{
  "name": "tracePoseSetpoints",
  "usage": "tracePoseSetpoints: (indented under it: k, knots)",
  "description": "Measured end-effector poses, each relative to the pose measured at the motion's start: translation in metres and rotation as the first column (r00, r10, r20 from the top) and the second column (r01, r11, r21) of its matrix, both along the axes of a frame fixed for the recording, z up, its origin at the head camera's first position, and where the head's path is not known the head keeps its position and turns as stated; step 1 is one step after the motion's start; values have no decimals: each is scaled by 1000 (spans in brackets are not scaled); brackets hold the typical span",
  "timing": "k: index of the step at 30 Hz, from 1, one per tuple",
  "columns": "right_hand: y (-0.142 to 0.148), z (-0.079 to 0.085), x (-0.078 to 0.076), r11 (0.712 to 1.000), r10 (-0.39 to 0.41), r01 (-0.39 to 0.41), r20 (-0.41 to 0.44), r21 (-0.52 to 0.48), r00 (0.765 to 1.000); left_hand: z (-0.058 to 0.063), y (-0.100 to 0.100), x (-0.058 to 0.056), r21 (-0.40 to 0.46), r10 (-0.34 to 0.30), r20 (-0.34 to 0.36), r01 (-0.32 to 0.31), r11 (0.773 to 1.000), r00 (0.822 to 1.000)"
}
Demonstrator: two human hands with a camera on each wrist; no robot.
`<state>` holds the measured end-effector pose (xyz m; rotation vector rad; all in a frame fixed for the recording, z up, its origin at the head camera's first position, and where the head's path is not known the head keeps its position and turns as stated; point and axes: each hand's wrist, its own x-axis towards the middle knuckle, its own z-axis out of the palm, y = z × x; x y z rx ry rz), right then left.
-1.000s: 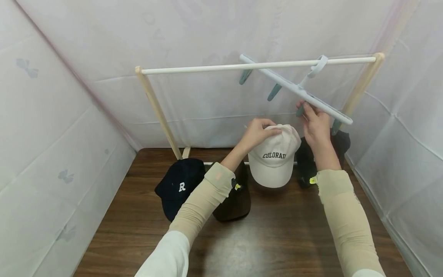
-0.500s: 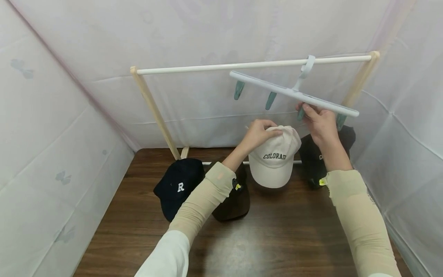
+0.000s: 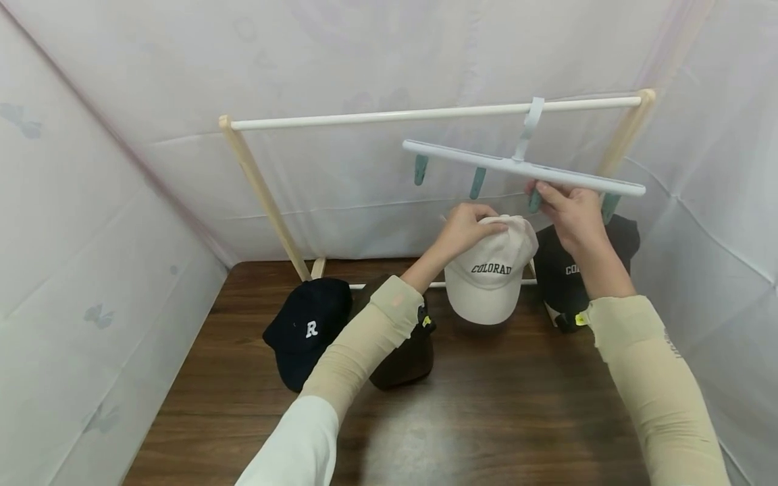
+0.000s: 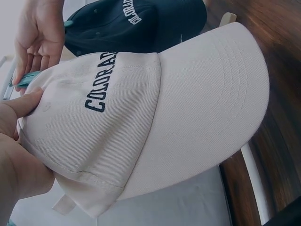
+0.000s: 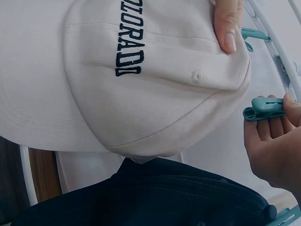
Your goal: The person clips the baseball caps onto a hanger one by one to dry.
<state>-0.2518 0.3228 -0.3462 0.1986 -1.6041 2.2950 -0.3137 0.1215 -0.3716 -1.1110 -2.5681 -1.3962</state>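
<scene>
My left hand (image 3: 463,233) pinches the cream cap (image 3: 486,273) at the back of its crown, thumb on the outside, so that it hangs with the brim downward and the dark lettering facing me. My right hand (image 3: 576,219) holds a green clip (image 5: 265,108) between thumb and fingers — the third along from the left on the pale hanger (image 3: 468,154), which hooks over the white rod (image 3: 377,117). Cap and clip are close but apart, the crown just below and to the left. Beyond my right wrist, a dark cap (image 3: 556,260) hangs from the hanger's end clip. On the wooden table (image 3: 498,412) lie a navy cap (image 3: 312,320) marked R and, beside it, a brown cap (image 3: 404,361) — partly hidden by my left sleeve (image 3: 358,337).
</scene>
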Motion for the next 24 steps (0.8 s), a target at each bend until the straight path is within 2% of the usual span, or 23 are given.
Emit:
tracePoseSetpoints:
  k: [6, 15, 24]
  knots:
    - [4, 1, 3, 998, -13, 12, 7, 54, 1000, 2, 12, 0, -28, -2, -18, 2, 1000, 1000]
    - [5, -1, 4, 994, -28, 27, 3, 108, 1000, 2, 28, 1, -29, 14, -7, -14, 999, 1000]
    - [7, -1, 2, 989, -25, 30, -37, 141, 999, 5, 35, 1, 5, 0, -13, 0, 1000, 1000]
